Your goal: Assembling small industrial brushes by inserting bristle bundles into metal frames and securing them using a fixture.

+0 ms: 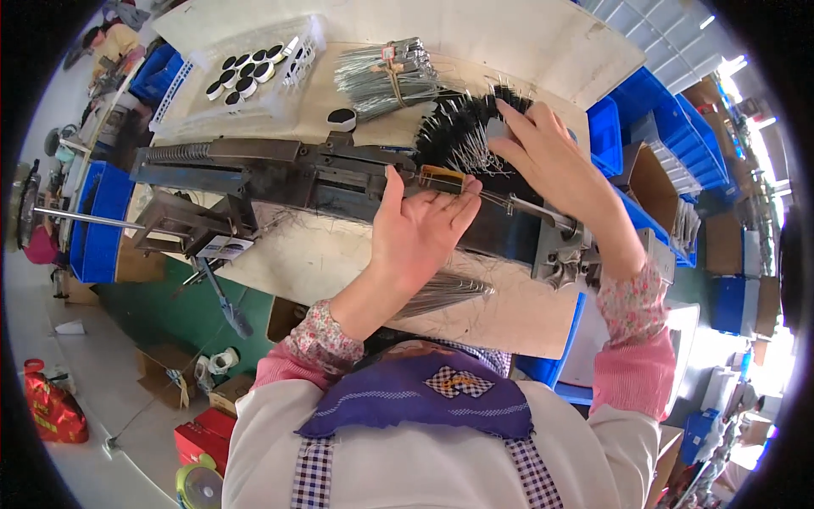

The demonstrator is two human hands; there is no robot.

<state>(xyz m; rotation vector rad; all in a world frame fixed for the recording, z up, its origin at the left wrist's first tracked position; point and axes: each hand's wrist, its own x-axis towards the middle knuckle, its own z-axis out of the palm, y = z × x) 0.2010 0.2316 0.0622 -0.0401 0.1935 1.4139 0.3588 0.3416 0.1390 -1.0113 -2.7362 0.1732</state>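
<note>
My left hand [415, 225] lies palm up at the bench machine [331, 182], thumb raised and fingers stretched out. Its fingertips rest beside a small yellow-orange block [443, 180] and thin wires [492, 197] that run toward a metal rod [543, 210] on the right. Over a pile of black bristle brushes with twisted wire stems [462, 127] is my right hand [547, 148]. Its index finger and thumb are apart, the other fingers curled. A small grey patch shows between them; I cannot tell what it is.
A white plastic basket [182, 93] holds several white rolls with black tops. One more roll [342, 119] stands near the machine. A tied bundle of wires [390, 76] lies behind. Loose bent wires [445, 294] lie by my left wrist. Blue bins [606, 136] stand at the right.
</note>
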